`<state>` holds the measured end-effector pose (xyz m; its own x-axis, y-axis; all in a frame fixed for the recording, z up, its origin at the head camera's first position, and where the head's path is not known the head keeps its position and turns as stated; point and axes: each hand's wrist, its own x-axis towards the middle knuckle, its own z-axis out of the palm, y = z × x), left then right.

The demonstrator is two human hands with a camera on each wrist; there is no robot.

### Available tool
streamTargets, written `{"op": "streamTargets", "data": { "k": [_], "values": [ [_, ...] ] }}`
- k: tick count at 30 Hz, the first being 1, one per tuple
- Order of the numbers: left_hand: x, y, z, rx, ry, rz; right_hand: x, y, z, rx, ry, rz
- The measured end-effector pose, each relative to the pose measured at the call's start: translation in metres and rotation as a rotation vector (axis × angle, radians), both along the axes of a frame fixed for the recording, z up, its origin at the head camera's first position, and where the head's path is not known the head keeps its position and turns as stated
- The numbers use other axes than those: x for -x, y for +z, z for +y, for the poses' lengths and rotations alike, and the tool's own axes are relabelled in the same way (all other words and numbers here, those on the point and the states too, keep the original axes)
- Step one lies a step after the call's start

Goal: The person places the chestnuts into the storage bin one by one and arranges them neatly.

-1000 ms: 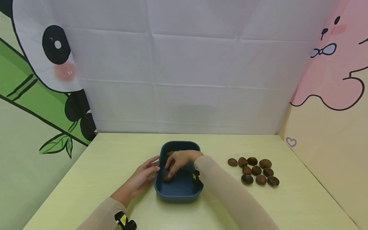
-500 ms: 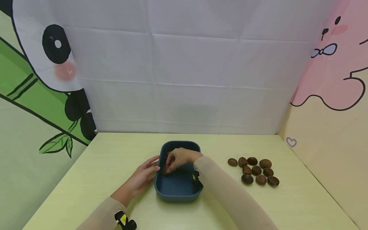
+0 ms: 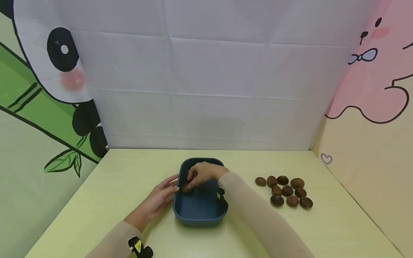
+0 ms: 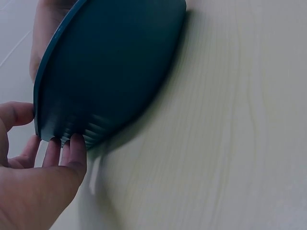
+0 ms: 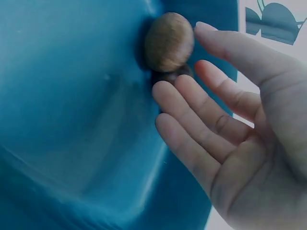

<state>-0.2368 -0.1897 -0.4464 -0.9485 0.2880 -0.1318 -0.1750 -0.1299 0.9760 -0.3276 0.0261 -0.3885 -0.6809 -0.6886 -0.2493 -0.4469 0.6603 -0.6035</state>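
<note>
A dark blue rectangular container (image 3: pixel 200 209) with rounded corners stands on the table. My left hand (image 3: pixel 155 202) is at its left side; in the left wrist view the fingertips (image 4: pixel 76 143) touch the outer wall and the thumb lies by the rim. Inside the container is my right hand (image 3: pixel 204 172), its fingers loosely bent and spread. In the right wrist view a brown chestnut (image 5: pixel 169 42) lies against the inner wall, close to the thumb tip. A second, darker chestnut (image 5: pixel 178 74) shows partly behind the fingertips.
Several more chestnuts (image 3: pixel 287 190) lie grouped on the pale table (image 3: pixel 155 161), right of the container. A white cloth (image 3: pixel 209 89) hangs behind the table, and painted walls rise on both sides.
Inside the container, my right hand has shifted slightly toward the far end. The chestnut by its thumb has moved the same way along the left wall. My left hand has stayed put.
</note>
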Motion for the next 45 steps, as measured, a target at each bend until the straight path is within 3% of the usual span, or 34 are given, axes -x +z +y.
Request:
{"op": "streamTargets", "data": {
  "k": [6, 12, 21, 28, 35, 40, 45],
  "values": [
    [0.001, -0.001, 0.001, 0.004, 0.006, 0.001, -0.001, 0.025, 0.013, 0.002, 0.033, 0.060],
    [0.001, -0.006, 0.002, -0.008, 0.009, 0.002, 0.000, 0.035, 0.036, 0.057, 0.074, 0.112],
    [0.002, -0.007, 0.003, 0.002, 0.031, 0.006, 0.000, 0.040, 0.095, 0.092, -0.020, 0.130],
    [0.001, -0.007, 0.001, 0.006, 0.029, 0.005, 0.001, 0.026, 0.151, 0.076, -0.093, 0.111],
    [0.002, -0.007, 0.001, 0.006, 0.024, 0.013, 0.002, -0.005, 0.201, 0.010, -0.199, 0.101],
    [0.001, -0.007, 0.002, 0.004, 0.031, 0.008, 0.000, -0.024, 0.225, 0.008, -0.251, 0.070],
    [0.001, -0.005, 0.001, 0.006, 0.025, 0.009, -0.003, -0.032, 0.240, 0.027, -0.265, 0.056]
  ]
}}
